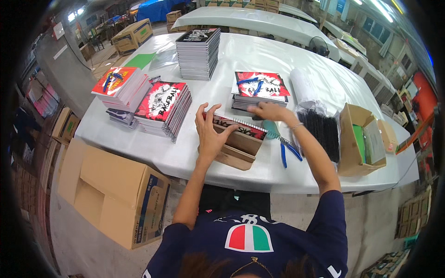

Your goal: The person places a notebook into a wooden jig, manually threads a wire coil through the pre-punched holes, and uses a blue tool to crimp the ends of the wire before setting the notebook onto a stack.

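Head view shows the person at a white table (pixel 259 60), working on a notebook (pixel 238 129) that sits in a wooden jig (pixel 234 148) near the table's 6 o'clock edge. The left hand (pixel 209 134) lies flat and spread on the notebook's left end, fingers pointing to 12 o'clock, pressing rather than gripping. The right hand (pixel 268 111) reaches over the far right corner with fingers loosely curled; whether it pinches the wire coil (pixel 254 125) or only touches it cannot be told. The step in hand looks like seating or closing the spiral binding along the notebook's top edge. The next move probably calls for steadying the block with the left palm while the right works along the coil, perhaps taking up the blue pliers (pixel 288 150) lying just beside the jig at 3 o'clock. The notebook's long axis runs from about 10 o'clock to 4 o'clock, bound edge facing 12 o'clock. Stacks of finished notebooks (pixel 164 109) stand at 10 o'clock, another stack (pixel 259 89) at 12, black coils (pixel 324 132) and an open box (pixel 359 139) at 3.
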A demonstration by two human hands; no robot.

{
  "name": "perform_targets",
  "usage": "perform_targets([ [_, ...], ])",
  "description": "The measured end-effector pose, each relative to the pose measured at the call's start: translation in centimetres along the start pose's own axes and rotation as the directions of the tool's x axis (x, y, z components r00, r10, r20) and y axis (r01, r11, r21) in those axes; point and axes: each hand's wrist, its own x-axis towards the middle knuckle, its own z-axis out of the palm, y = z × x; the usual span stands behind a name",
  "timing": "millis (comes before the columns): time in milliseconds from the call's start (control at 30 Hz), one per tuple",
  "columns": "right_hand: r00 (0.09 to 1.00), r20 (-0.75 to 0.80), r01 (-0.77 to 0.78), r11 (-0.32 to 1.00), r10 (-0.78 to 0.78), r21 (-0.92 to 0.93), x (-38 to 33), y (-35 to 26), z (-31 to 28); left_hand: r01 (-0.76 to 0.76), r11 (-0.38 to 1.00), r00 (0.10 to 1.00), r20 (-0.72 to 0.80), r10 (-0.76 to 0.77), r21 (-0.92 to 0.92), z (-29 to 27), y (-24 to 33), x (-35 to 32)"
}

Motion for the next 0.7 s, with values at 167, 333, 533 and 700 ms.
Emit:
perform_targets([
  [167,0.836,-0.053,0.545,0.838,-0.546,-0.033,-0.9,-3.1,-0.3,0.008,0.996,1.0,-0.018,-0.01,-0.091,-0.7,-0.9,0.3],
  [333,0.999,0.026,-0.035,0.979,0.03,0.199,0.3,-0.7,0.3,0.022,0.991,1.0,-0.012,-0.024,-0.135,-0.6,0.0,0.6],
  [533,0.96,0.228,0.111,0.969,-0.161,0.219,1.1,-4.0,1.4,0.015,0.992,1.0,-0.01,-0.016,-0.124,-0.9,-3.0,0.2],
  [700,0.978,0.15,-0.152,0.988,0.149,0.014,0.2,-1.1,0.9,0.042,0.978,0.999,0.027,-0.037,-0.204,-1.1,-1.8,1.3],
])
